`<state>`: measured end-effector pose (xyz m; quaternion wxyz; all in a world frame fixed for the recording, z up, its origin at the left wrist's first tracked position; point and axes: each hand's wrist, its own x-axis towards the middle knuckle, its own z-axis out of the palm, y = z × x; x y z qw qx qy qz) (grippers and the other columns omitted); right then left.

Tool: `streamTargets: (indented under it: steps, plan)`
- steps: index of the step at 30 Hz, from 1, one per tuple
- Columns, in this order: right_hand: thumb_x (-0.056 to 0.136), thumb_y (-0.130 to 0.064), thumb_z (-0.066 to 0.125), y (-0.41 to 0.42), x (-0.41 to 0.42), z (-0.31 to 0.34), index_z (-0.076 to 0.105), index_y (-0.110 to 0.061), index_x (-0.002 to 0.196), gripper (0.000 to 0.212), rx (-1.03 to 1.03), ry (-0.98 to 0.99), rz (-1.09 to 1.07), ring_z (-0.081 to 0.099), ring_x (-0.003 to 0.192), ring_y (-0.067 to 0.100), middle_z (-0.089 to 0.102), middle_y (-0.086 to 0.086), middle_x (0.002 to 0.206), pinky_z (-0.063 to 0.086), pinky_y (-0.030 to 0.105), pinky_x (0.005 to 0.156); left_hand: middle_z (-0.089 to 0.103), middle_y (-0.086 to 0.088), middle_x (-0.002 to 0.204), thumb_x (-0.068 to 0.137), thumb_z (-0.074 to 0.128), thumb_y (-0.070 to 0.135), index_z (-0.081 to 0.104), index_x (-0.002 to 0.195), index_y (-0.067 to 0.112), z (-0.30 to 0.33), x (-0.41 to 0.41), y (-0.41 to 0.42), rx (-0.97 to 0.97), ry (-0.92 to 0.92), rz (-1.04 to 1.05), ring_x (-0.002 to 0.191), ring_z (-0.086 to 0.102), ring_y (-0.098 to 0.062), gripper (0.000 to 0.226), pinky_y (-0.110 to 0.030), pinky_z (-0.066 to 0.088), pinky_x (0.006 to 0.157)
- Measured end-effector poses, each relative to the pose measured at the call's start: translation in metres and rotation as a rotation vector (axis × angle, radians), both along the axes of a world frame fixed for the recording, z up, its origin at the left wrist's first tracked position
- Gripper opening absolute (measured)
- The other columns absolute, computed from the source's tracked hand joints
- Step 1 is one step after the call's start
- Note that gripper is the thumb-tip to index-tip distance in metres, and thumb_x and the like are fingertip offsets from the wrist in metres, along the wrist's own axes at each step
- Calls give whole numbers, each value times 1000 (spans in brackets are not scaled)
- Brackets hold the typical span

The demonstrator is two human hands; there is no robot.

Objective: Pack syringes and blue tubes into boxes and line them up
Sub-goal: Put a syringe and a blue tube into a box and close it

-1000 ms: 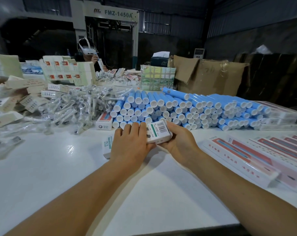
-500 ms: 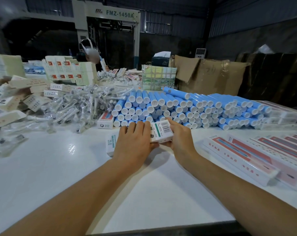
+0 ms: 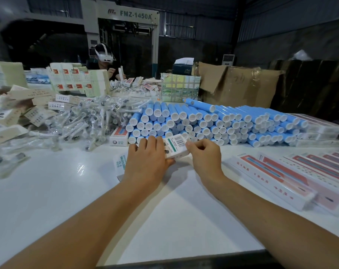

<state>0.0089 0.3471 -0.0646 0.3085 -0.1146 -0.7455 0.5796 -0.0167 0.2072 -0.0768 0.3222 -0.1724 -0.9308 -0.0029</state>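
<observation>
A white box (image 3: 175, 145) with a barcode and a green stripe lies tilted over another white box (image 3: 119, 165) at the table's middle. My left hand (image 3: 147, 162) rests on top of it, thumb under its near edge. My right hand (image 3: 205, 158) pinches its right end with curled fingers. Behind the box lies a wide stack of blue tubes (image 3: 213, 121) with white caps. A heap of bagged syringes (image 3: 83, 121) sits to the left.
Packed red-and-white boxes (image 3: 293, 175) lie in a row at the right. Loose flat cartons (image 3: 19, 109) pile up at far left, stacked cartons (image 3: 77, 78) behind. A person in a headset (image 3: 104, 55) works across the white table (image 3: 48, 191). Cardboard (image 3: 240, 84) stands at the back right.
My right hand has slid from behind the box's far end to its right end, fingers now curled. The box has shifted slightly; my left hand stays on it.
</observation>
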Motion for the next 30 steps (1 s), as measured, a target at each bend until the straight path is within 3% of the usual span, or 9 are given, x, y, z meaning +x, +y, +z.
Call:
streamTargets:
  steps: [4,9,11,14,18,24,27,29,30]
  plan:
    - [89,-8,62,-4,5,1,52,-8,68,23,237,139,-41,48,68,13,56,7,75,41,24,63,47,-3,125,89,38,64,34,137,12,3,2,1,18,25,15,111,46,-23,71,-35,34,85]
    - [85,3,61,-7,11,-1,58,-8,71,18,330,240,12,49,69,-4,50,-7,73,37,7,62,44,-2,127,90,35,63,29,138,13,3,1,0,9,26,29,113,43,-21,70,-34,32,86]
    - [86,3,60,-9,11,-1,57,-11,73,19,284,233,52,50,69,-7,52,-6,76,38,7,62,44,-2,127,90,35,63,29,138,13,5,0,-2,31,21,31,114,42,-21,69,-34,32,86]
    - [87,-4,62,-8,8,4,61,-12,75,14,111,164,100,53,70,1,61,5,85,42,11,60,44,-1,128,90,34,63,28,139,14,6,0,-4,53,9,31,115,42,-21,69,-33,31,85]
    - [89,-11,63,-1,3,8,63,-21,85,11,-32,83,127,61,84,10,62,8,100,50,17,67,46,-1,126,89,34,65,33,136,14,3,4,4,-10,32,-15,112,44,-21,69,-34,32,85]
    - [91,-6,59,1,4,8,61,-25,75,24,79,97,127,59,83,9,57,2,93,48,10,62,43,-2,124,92,31,64,31,133,14,2,6,7,-85,46,-27,109,42,-21,65,-34,31,83]
    - [96,-18,53,0,6,15,64,-33,88,21,-16,167,211,55,80,4,57,1,100,45,19,70,44,-1,124,92,30,61,32,134,15,15,2,3,122,-27,-97,110,45,-22,63,-33,33,83]
    - [96,-28,51,-1,8,18,60,-36,107,16,-38,228,237,53,89,2,56,-2,111,45,23,81,52,-2,110,90,29,61,45,122,17,30,2,-1,537,-136,-280,96,52,-23,56,-30,38,72]
    - [94,-35,51,-3,9,18,55,-39,115,21,0,230,268,52,92,-2,54,-5,114,43,18,82,55,0,100,90,30,61,51,110,21,37,4,-3,840,-218,-413,88,56,-19,50,-27,39,66]
